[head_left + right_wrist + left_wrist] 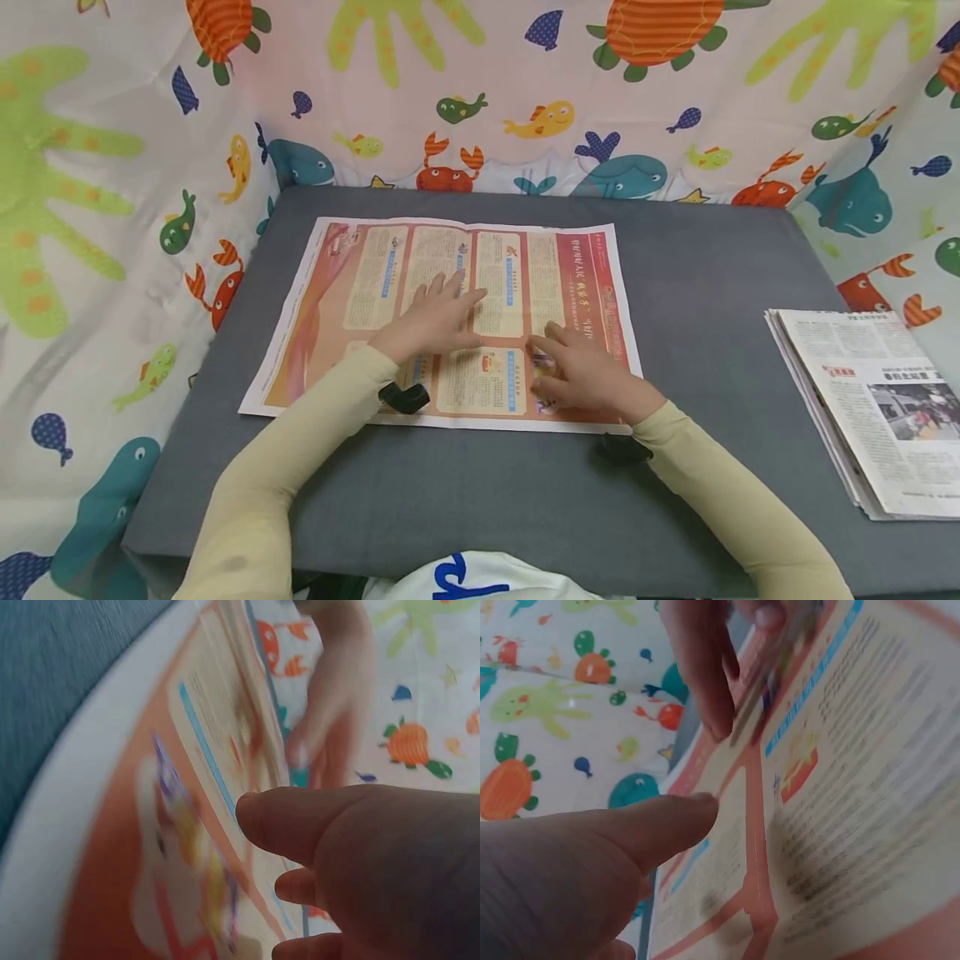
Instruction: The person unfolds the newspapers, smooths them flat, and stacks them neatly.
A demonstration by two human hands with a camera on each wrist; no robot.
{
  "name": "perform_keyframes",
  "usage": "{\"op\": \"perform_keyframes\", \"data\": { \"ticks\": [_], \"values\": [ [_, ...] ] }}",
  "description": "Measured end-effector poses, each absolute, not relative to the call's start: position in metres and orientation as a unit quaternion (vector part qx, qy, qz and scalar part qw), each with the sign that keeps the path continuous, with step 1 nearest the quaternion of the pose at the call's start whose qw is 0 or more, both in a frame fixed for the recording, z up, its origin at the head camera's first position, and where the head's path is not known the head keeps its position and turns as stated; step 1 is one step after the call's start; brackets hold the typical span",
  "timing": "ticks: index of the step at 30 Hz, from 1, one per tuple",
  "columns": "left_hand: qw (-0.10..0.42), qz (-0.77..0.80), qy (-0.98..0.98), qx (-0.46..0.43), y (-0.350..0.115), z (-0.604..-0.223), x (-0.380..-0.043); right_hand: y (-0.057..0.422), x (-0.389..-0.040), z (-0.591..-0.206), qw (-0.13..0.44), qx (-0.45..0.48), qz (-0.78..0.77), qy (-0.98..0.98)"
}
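Note:
An orange-and-red newspaper sheet lies spread flat on the grey table, with boxed columns of print. Over its middle is my left hand, fingers spread and mostly straight. My right hand is at the sheet's lower right part, fingers loosely bent and pointing left. Neither hand has anything between thumb and fingers. In the left wrist view, the left thumb extends above the print. The right wrist view has the right thumb over the page; whether the fingertips touch the paper I cannot tell.
A stack of folded newspapers lies at the table's right side. The grey tabletop meets a sea-animal patterned curtain at the back and sides. Dark wrist devices sit under the wrists.

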State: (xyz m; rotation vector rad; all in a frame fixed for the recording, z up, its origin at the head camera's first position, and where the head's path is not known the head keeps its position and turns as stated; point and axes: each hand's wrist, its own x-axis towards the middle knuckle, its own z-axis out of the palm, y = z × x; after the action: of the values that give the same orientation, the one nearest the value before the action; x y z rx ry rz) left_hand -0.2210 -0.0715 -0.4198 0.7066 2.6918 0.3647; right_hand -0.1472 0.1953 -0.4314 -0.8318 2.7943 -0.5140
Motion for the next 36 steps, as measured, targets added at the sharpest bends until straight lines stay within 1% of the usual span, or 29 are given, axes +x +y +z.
{"op": "perform_keyframes", "data": {
  "ticks": [6, 11, 19, 28, 36],
  "values": [
    [0.199, 0.117, 0.943, 0.241, -0.052, -0.428, -0.248, 0.183, -0.138, -0.441, 0.091, -0.264, -0.136, 0.950],
    [0.220, 0.107, 0.943, 0.227, -0.049, -0.437, -0.258, 0.180, -0.134, -0.444, 0.095, -0.254, -0.133, 0.953],
    [0.216, 0.120, 0.944, 0.220, -0.049, -0.446, -0.261, 0.178, -0.133, -0.445, 0.102, -0.233, -0.134, 0.958],
    [0.208, 0.123, 0.945, 0.223, -0.047, -0.444, -0.258, 0.176, -0.129, -0.447, 0.098, -0.217, -0.132, 0.962],
    [0.214, 0.119, 0.944, 0.222, -0.049, -0.442, -0.257, 0.175, -0.127, -0.450, 0.091, -0.222, -0.108, 0.965]
  ]
}}
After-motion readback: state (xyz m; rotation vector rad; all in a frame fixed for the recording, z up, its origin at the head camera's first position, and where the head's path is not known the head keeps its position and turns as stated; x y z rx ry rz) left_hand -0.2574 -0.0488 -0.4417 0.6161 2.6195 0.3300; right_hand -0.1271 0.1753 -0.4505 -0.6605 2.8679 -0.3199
